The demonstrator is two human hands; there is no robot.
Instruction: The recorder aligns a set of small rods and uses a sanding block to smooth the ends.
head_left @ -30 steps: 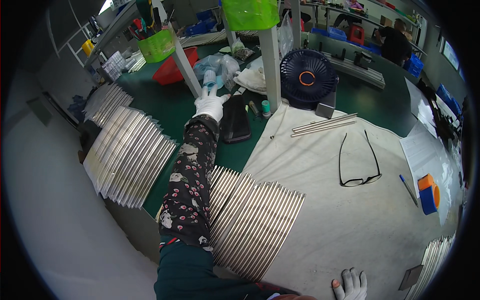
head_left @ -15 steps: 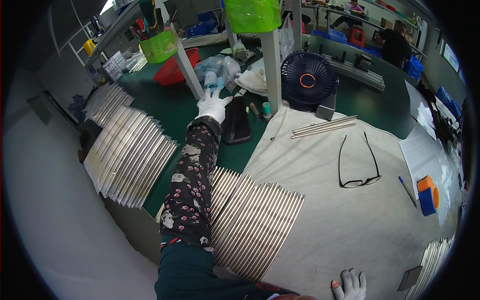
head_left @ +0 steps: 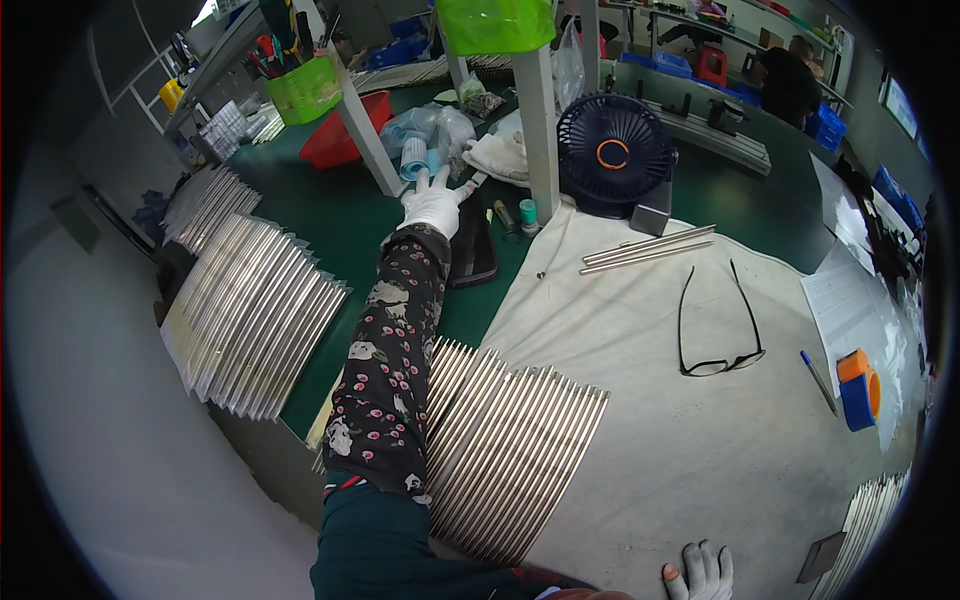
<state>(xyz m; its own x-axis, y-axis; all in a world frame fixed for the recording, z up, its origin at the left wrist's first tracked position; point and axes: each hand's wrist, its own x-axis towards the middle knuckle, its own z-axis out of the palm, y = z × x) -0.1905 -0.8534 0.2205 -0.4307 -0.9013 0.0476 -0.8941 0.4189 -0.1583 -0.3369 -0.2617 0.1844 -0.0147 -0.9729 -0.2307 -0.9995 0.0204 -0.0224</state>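
Observation:
My left hand (head_left: 432, 208), in a white glove, is stretched far forward with its fingers apart. It reaches over the upper left edge of a black phone-like slab (head_left: 474, 246), near a light blue and white roll (head_left: 414, 157); whether the fingertips touch the roll cannot be told. My left forearm, in a dark flowered sleeve, passes over a row of slim metal rods (head_left: 520, 455) and hides its left part. My right hand (head_left: 706, 574), in a glove with a bare thumb tip, lies with fingers spread on the pale cloth (head_left: 660, 480) at the lower edge, holding nothing.
Stacked wrapped rods (head_left: 255, 315) lie at the left. Eyeglasses (head_left: 718, 366), loose rods (head_left: 645, 250), a pen (head_left: 818, 382) and tape rolls (head_left: 858, 390) lie at the right. A dark fan (head_left: 615, 155) stands beside a white post (head_left: 538, 130). Behind is a red basin (head_left: 345, 135).
My left hand has shifted slightly right, away from the blue and white roll and further over the black slab. My right hand stays in place. The view has tilted slightly.

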